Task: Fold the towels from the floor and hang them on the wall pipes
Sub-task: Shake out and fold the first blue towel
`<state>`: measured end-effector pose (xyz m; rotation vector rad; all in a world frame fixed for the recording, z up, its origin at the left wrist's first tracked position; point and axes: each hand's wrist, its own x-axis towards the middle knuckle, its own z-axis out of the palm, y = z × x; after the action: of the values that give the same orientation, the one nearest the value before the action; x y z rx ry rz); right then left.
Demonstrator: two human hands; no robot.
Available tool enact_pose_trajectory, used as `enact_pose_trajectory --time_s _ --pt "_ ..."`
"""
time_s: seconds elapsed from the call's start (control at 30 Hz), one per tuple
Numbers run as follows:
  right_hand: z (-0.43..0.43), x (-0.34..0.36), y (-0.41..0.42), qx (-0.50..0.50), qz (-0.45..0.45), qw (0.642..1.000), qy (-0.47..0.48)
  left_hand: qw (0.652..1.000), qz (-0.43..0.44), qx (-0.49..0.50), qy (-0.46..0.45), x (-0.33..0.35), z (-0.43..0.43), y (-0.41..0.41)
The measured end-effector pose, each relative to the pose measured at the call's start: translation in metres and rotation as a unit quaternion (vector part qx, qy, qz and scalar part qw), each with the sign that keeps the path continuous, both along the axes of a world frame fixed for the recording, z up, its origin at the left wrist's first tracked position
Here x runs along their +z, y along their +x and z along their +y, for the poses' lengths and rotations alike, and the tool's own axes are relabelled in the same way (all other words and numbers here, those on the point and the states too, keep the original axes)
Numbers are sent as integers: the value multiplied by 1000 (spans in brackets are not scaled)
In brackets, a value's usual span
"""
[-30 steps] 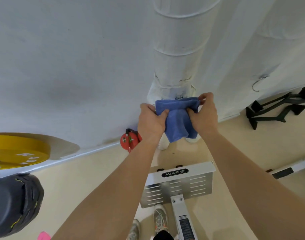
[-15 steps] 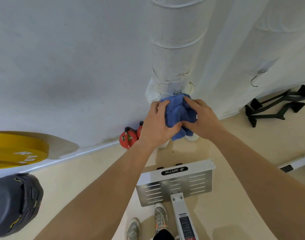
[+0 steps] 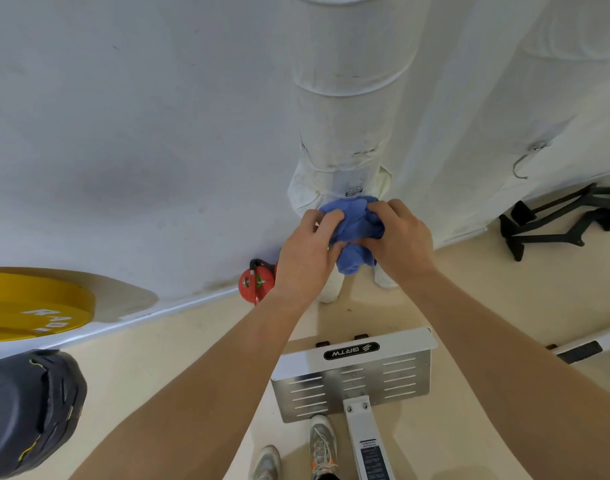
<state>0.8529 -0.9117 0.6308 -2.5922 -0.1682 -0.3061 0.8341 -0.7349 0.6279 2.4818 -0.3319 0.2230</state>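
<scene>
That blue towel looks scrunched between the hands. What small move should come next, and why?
Probably draw the left hand and right hand apart to spread the blue towel flat. Both grip it as a crumpled wad, not a neat fold, so it seems unready for the white pipe.

yellow weight plate [image 3: 33,304], red kettlebell [image 3: 257,280], metal footplate [image 3: 354,375], black handles [image 3: 553,220], grey shoes [image 3: 322,445]

I see a pale beige floor [image 3: 192,358] running up to the white wall [image 3: 123,133]. A red kettlebell [image 3: 257,282] sits on it against the wall. Black metal stands [image 3: 553,230] lie off to the right. A slotted steel plate [image 3: 354,379] rests mid-floor, with two grey shoes [image 3: 322,441] at its near edge.
</scene>
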Motion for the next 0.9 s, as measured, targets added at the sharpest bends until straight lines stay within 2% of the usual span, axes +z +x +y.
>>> enact_pose_trajectory --time_s 0.27,0.57,0.73,0.8,0.9 --pt "6 -4 -7 -29 21 999 35 1000 7 20 3 2 -1 0" --pt "-1 13 -22 -14 100 995 3 998 63 9 5 24 4 -8" --pt "-3 21 -30 -3 33 999 -27 997 47 -2 58 30 1 -11" --pt "1 18 -30 20 49 999 -15 997 47 0 62 27 -1 -12" --pt "8 13 -28 4 67 997 32 997 51 9 59 22 0 -10"
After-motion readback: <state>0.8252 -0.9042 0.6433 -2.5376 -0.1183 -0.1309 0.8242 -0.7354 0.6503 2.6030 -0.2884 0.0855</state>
